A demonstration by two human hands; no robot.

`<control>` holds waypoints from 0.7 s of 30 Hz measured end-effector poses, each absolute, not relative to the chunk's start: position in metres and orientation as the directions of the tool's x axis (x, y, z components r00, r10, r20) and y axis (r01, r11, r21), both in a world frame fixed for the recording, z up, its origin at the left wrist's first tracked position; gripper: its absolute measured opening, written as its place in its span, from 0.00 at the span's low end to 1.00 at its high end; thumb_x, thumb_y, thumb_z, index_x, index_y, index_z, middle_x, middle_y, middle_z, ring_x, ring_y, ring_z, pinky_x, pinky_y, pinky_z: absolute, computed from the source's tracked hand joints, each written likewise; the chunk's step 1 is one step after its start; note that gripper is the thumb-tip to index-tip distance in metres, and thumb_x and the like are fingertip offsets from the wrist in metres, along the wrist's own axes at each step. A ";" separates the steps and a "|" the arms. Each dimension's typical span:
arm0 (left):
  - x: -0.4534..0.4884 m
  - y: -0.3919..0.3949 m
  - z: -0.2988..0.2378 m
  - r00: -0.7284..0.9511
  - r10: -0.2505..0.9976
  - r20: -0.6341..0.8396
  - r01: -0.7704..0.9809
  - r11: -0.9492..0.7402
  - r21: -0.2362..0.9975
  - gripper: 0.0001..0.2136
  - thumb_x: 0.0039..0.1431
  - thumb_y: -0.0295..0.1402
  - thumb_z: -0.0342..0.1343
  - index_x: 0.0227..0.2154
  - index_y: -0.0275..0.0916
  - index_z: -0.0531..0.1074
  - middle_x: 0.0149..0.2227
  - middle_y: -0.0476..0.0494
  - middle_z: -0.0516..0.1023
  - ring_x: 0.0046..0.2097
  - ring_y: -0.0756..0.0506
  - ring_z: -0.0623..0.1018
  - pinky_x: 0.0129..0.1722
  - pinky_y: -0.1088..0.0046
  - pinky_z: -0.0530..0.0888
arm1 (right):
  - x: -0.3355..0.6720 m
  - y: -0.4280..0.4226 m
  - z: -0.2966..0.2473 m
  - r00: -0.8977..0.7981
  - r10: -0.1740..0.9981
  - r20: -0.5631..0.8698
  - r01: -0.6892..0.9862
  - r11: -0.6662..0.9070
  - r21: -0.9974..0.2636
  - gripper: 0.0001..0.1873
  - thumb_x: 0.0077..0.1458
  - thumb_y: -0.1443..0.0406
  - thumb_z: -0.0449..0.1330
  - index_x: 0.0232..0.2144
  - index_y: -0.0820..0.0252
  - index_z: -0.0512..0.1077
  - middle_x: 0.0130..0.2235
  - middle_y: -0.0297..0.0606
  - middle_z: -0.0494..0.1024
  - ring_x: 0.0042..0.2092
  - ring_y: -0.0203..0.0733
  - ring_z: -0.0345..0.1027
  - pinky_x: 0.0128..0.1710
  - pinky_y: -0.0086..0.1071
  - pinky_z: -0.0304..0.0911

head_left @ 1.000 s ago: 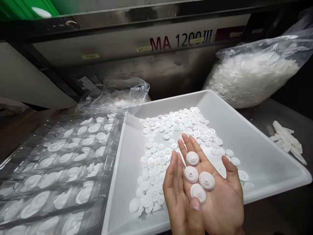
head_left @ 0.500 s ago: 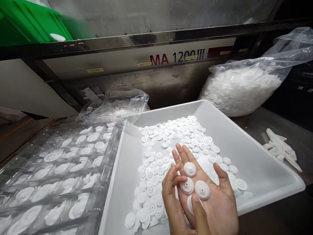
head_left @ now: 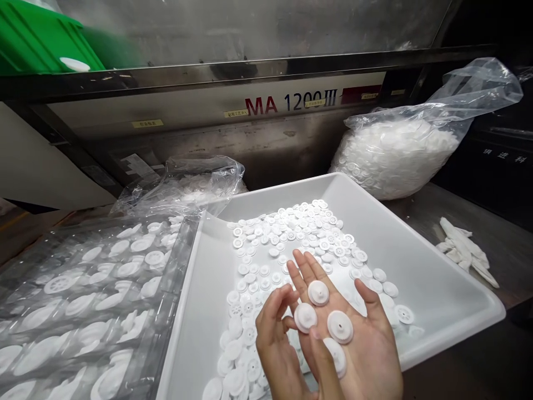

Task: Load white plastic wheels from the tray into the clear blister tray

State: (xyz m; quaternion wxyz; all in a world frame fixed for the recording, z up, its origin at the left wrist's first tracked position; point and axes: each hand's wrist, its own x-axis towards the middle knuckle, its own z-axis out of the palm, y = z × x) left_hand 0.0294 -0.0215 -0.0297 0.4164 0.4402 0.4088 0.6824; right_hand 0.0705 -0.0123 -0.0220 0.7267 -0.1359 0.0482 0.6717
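Palm up and flat, my right hand point(head_left: 353, 339) carries several white plastic gears, its fingers stretched away from me and its thumb out to the right. One gear point(head_left: 318, 293) lies near the base of the fingers, another gear point(head_left: 340, 326) in mid-palm, and a third gear point(head_left: 336, 358) lower down, partly behind my left thumb. My left hand point(head_left: 287, 347) is closed at the palm's left edge, thumb and fingertips around a tilted gear point(head_left: 305, 318). Beneath both hands is a white tray point(head_left: 375, 222) with many loose gears point(head_left: 254, 333) spread over its bottom.
Clear plastic blister trays point(head_left: 83, 311) with white parts stand left. Behind lie an open clear bag point(head_left: 200, 186) and a full bag of white parts point(head_left: 395, 155). A white glove point(head_left: 466, 250) lies right. A green bin point(head_left: 41, 39) sits upper left on a machine ledge point(head_left: 250, 69).
My left fingers now grip the left gear and have tipped it at the palm's edge. The lowest gear shows more from behind the thumb. The whole view has shifted slightly.
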 end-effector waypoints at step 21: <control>0.001 -0.014 -0.015 -0.107 0.971 -0.212 -0.603 0.107 0.791 0.14 0.54 0.27 0.63 0.42 0.48 0.81 0.48 0.46 0.79 0.55 0.44 0.78 0.57 0.68 0.76 | 0.068 -0.005 -0.010 0.198 0.872 -0.448 -0.980 0.181 -0.081 0.31 0.58 0.46 0.52 0.49 0.61 0.80 0.58 0.44 0.78 0.60 0.44 0.72 0.68 0.40 0.55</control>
